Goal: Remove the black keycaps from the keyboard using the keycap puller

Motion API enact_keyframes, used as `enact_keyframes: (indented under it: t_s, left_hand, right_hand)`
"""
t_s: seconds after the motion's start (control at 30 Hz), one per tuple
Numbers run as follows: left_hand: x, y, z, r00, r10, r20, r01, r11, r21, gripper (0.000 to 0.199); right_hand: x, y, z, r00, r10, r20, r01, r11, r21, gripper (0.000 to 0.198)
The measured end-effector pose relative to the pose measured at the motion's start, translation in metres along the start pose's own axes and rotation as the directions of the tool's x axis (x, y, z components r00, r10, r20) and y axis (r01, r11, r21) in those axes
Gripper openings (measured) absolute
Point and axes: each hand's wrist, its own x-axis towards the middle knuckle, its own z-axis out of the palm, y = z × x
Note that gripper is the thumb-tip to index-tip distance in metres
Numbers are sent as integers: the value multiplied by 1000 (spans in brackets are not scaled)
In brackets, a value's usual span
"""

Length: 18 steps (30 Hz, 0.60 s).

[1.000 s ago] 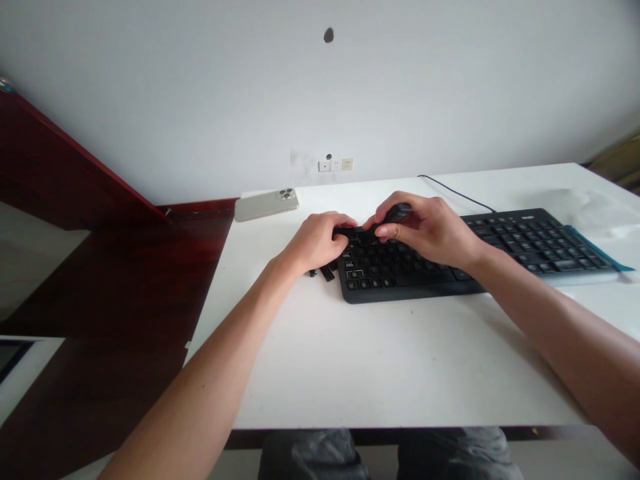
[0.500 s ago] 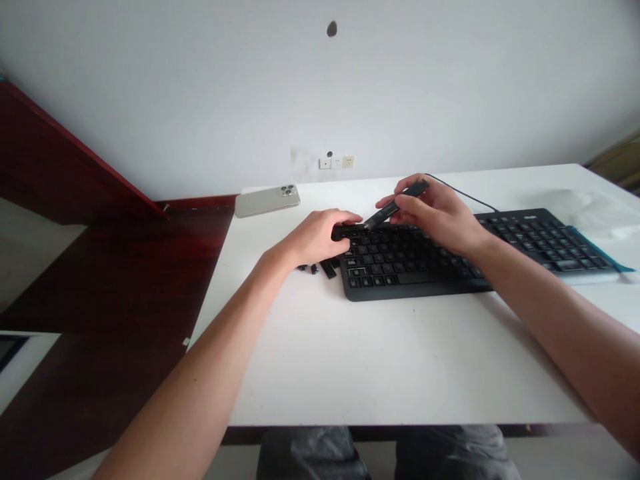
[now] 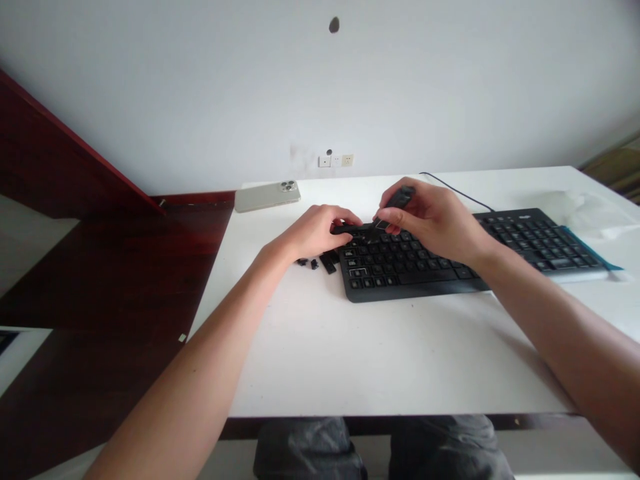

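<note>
A black keyboard (image 3: 423,283) lies on the white table, with several key positions at its left end showing no caps. My left hand (image 3: 323,230) grips the keyboard's far left corner, thumb on the near side and fingers over the back edge. Closed in my right hand (image 3: 425,213) is a slim black stick-like tool (image 3: 383,220), tilted with its lower end at the upper left keys. I cannot make out the kind of its tip. Small black pieces (image 3: 314,264), seemingly loose keycaps, lie beside the keyboard's left edge, partly under my left hand.
A phone (image 3: 267,197) rests face down at the table's back left. At the right, a clear plastic bag (image 3: 580,210) and a blue-edged item (image 3: 593,250) lie by the keyboard. A cable (image 3: 457,190) runs behind it. Wall sockets (image 3: 336,161) sit beyond the table (image 3: 400,373).
My right hand has moved slightly left and turned the tool steeper, its tip now lower among the upper left keys. My left hand stays at the corner.
</note>
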Motion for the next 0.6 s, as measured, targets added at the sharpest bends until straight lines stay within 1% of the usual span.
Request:
enact_keyframes:
  t_s: [0.17, 0.23, 0.37, 0.47, 0.53, 0.6]
  left_hand:
    - [1, 2, 0, 1000, -19, 5, 18, 1000, 18, 30]
    - [1, 4, 0, 1000, -26, 5, 26, 999, 35, 30]
    - [1, 7, -1, 1000, -30, 1, 30, 998, 62, 29]
    - [1, 9, -1, 1000, -29, -6, 29, 997, 77, 24]
    - [1, 9, -1, 1000, -22, -1, 22, 997, 73, 21]
    - [1, 8, 0, 1000, -16, 4, 15, 998, 68, 21]
  right_hand:
    - [-3, -4, 4, 1000, 3, 19, -1, 997, -81, 31]
    - [-4, -7, 3, 999, -5, 53, 11, 992, -123, 33]
    - [-5, -13, 3, 992, -50, 119, 75, 973, -218, 34]
    - [-6, -16, 5, 981, -96, 169, 143, 947, -289, 32]
    - [-5, -16, 8, 970, -104, 218, 168, 938, -304, 31]
    - [-4, -14, 10, 963, -94, 252, 168, 943, -288, 32]
